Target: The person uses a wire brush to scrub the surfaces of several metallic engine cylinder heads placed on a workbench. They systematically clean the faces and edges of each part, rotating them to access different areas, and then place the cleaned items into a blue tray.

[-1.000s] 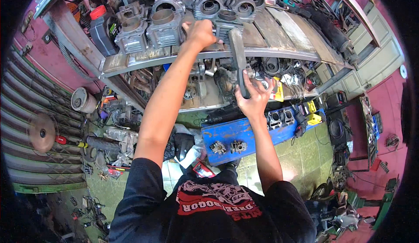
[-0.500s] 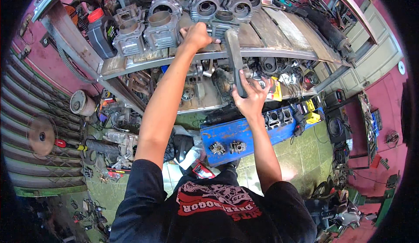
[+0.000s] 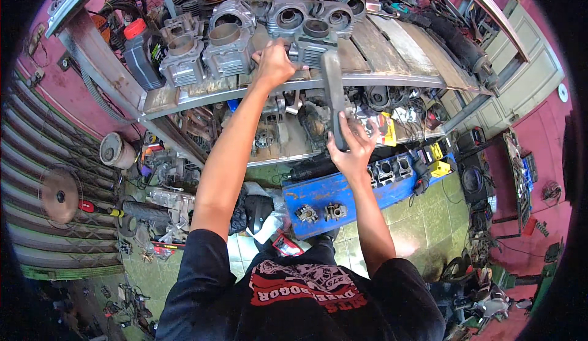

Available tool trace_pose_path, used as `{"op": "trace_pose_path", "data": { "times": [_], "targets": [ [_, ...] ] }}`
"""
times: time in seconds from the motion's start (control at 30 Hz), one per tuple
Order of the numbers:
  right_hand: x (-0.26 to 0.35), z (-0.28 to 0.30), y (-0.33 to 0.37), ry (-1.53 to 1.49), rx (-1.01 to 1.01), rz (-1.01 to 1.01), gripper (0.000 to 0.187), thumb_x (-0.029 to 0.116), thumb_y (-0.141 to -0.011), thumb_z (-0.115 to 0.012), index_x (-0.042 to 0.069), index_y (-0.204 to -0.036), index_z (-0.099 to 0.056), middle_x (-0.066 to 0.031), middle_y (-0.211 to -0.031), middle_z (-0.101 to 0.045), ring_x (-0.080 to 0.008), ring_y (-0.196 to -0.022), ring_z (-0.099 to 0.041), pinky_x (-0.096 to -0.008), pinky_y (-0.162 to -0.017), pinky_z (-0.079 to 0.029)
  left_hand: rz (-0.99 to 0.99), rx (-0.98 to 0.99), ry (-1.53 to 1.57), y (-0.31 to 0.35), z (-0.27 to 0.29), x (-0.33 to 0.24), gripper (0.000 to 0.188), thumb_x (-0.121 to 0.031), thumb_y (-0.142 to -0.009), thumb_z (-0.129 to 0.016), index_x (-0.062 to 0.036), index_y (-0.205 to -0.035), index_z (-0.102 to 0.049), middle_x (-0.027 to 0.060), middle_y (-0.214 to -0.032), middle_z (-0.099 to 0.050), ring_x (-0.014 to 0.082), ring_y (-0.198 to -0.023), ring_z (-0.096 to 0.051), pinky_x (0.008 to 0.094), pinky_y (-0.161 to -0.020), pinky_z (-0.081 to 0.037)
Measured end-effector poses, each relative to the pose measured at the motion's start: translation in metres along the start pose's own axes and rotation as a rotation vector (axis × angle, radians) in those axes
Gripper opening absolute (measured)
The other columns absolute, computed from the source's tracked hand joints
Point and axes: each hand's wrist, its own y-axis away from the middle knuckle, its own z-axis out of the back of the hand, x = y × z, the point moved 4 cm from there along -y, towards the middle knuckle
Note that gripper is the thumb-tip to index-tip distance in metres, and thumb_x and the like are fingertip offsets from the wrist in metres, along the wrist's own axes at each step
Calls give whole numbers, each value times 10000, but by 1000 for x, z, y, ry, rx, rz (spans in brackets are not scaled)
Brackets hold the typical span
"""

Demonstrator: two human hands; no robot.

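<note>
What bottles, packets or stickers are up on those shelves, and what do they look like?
Oil bottle: upper shelf, left end, beside the grey engine cylinders; dark grey, squarish, red cap, pale label.
Yellow packet: lower shelf, just right of the right hand; flat, yellow and red.
Yellow box: right end of the blue tray; small and blocky.

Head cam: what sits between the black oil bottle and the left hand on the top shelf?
Two grey finned engine cylinders stand side by side between the black oil bottle and the left hand, as the head view shows.
</note>
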Motion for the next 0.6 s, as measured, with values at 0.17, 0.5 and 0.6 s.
{"op": "trace_pose_path", "data": {
  "times": [0.17, 0.5, 0.6],
  "targets": [
    [15, 9, -36, -31, -46, 94, 596, 155, -705, -791, 96, -1291, -697, -29, -663, -692, -168, -859, -689, -525, -1074, -330, -114, -154, -48, 11, 4, -6, 787, -410, -579, -953, -53, -1189, -606, 148, -1189, -668, 318, -1200, -585, 558, -973, -312],
    [21, 7, -85, 125, 135, 185, 555, 230, -741, -777, 173, -1289, -709, -35, -698, -719, -172, -862, -669, -542, -1092, -332, -287, -318, -32, 22, 6, -11, 685, -292, -566, -942, -65, -1134, -635, 192, -1480, -529, 243, -1363, -508, 536, -965, -275],
    [20, 15, -71, 97, 172, 167, 563, 238, -739, -785, 163, -1291, -707, -33, -660, -696, -172, -833, -667, -544, -1093, -330, -307, -326, -43, 24, 5, -10, 641, -270, -577, -927, -69, -1116, -645, 181, -1466, -544, 230, -1380, -492, 537, -977, -268]
  ]
}}
